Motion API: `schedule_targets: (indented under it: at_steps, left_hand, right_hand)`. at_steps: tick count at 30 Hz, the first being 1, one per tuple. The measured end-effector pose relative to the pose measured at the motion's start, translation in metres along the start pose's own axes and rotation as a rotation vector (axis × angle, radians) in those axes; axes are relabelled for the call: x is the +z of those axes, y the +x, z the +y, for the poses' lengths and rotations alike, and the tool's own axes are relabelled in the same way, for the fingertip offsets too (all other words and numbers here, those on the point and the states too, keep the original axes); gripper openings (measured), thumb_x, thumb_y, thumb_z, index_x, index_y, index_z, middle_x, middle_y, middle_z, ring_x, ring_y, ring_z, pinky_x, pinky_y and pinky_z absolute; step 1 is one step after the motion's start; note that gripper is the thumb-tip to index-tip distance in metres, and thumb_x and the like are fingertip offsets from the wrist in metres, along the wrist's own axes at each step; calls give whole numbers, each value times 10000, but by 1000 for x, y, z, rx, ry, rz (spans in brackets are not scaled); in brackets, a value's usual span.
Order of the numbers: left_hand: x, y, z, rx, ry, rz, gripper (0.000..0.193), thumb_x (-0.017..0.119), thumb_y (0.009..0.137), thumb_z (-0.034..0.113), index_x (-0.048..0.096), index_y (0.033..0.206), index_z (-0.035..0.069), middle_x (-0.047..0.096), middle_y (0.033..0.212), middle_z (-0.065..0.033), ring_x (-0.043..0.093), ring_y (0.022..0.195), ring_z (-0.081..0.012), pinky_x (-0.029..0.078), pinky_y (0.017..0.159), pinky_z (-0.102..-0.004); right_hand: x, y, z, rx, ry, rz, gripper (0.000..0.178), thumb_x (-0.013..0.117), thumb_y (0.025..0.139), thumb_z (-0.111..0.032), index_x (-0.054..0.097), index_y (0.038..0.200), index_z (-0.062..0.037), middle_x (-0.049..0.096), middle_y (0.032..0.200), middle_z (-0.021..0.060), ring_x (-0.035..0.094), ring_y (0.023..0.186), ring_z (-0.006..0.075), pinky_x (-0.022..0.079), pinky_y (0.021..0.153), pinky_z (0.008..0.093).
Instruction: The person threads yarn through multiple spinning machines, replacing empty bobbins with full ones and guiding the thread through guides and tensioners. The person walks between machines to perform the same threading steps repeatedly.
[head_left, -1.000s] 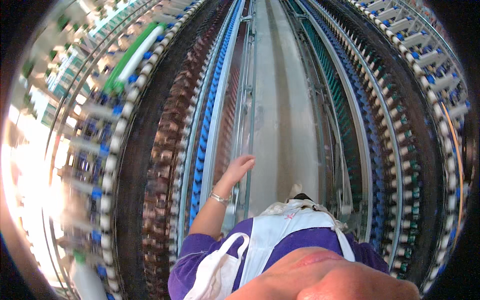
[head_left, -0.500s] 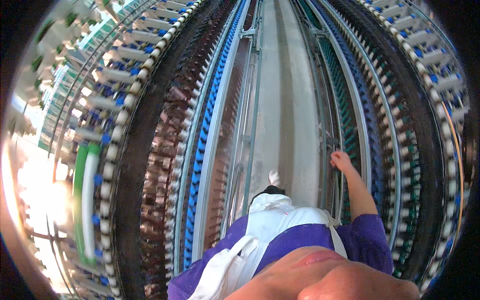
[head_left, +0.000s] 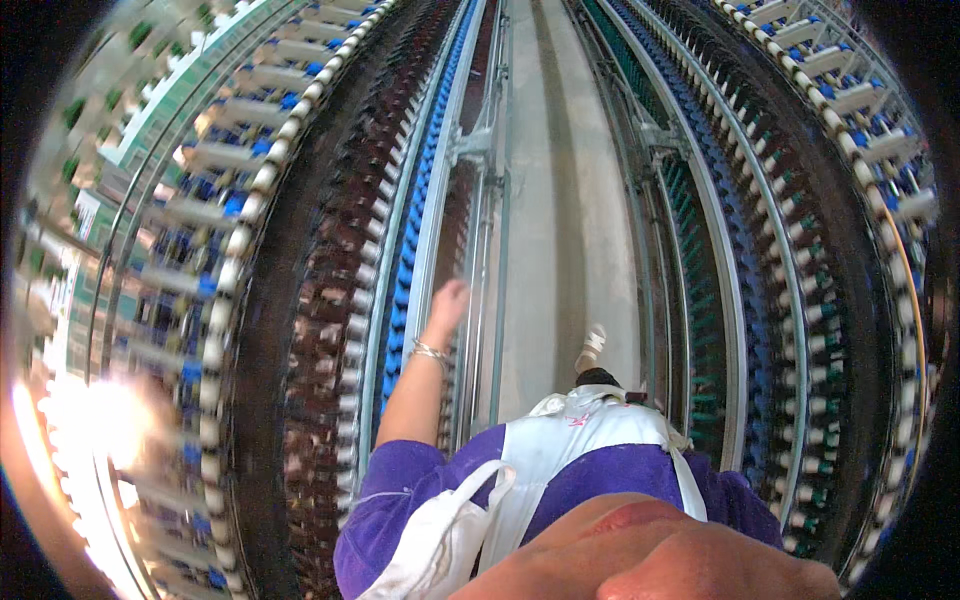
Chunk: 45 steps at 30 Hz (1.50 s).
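Observation:
My left hand (head_left: 450,303), with a bracelet (head_left: 430,351) at the wrist, hangs forward over the inner side of the left spinning machine (head_left: 425,240). Its fingers look curled into a loose fist and no object shows in them, though the hand is small and slightly blurred. Closest to it are the machine's metal rails (head_left: 482,270) and a row of blue parts (head_left: 403,285); whether it touches them I cannot tell. My right hand is out of the picture, and only the purple sleeve (head_left: 735,505) shows on that side.
A narrow grey aisle floor (head_left: 560,200) runs ahead between two long machines. On the right one (head_left: 775,240), rows of white-topped bobbins line the side. Metal brackets (head_left: 475,145) jut toward the aisle on both sides. One shoe (head_left: 593,343) is on the floor.
My left arm has swung forward into view, while my right hand has dropped out of it. The brackets along both machines have come nearer as I move ahead along the aisle.

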<state>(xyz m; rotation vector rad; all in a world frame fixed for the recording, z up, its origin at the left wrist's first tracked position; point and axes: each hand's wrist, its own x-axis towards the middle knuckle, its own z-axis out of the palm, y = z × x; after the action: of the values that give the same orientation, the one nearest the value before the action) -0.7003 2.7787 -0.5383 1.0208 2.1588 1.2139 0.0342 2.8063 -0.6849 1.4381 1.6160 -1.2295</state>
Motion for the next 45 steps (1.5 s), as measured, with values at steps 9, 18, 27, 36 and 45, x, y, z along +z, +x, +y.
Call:
schedule_targets:
  at_steps: [9, 18, 27, 36, 45]
  left_hand:
    - [57, 130, -68, -622, 430, -283, 348, 484, 932, 305, 633, 1068, 21, 655, 967, -179, 630, 885, -308, 489, 808, -422]
    - [91, 388, -90, -1010, 358, -243, 343, 523, 903, 260, 609, 1127, 15, 657, 1005, -193, 635, 912, -308, 504, 795, -399]
    - [51, 1111, 77, -129, 151, 133, 326, 549, 891, 256, 615, 1128, 42, 658, 1070, -191, 614, 1051, -334, 481, 904, -391]
    - [93, 1383, 114, -232, 306, 98, 311, 564, 878, 273, 649, 1072, 45, 664, 1017, -202, 643, 952, -336, 504, 826, -409]
    - [111, 1521, 100, -782, 202, 420, 354, 515, 942, 354, 647, 981, 29, 644, 749, -162, 615, 671, -273, 482, 659, -392]
  right_hand:
    - [-439, 207, -337, -272, 332, 426, 260, 569, 826, -299, 664, 730, -78, 644, 646, 124, 633, 562, 236, 495, 495, 380]
    - [-833, 437, -714, -550, 487, 601, 145, 538, 894, -116, 627, 809, -39, 604, 656, 35, 583, 588, 142, 463, 520, 294]
    - [-885, 504, -681, -39, 114, 62, 228, 570, 878, -224, 600, 742, -44, 606, 691, 73, 581, 614, 203, 465, 541, 372]
    - [-1253, 717, -944, -170, -7, 140, 252, 554, 888, -211, 584, 716, -29, 589, 639, 89, 575, 576, 193, 449, 516, 349]
    - [-1624, 812, -1588, -1076, 241, 372, 245, 547, 933, -210, 663, 889, 1, 624, 693, 35, 570, 644, 111, 454, 611, 273]
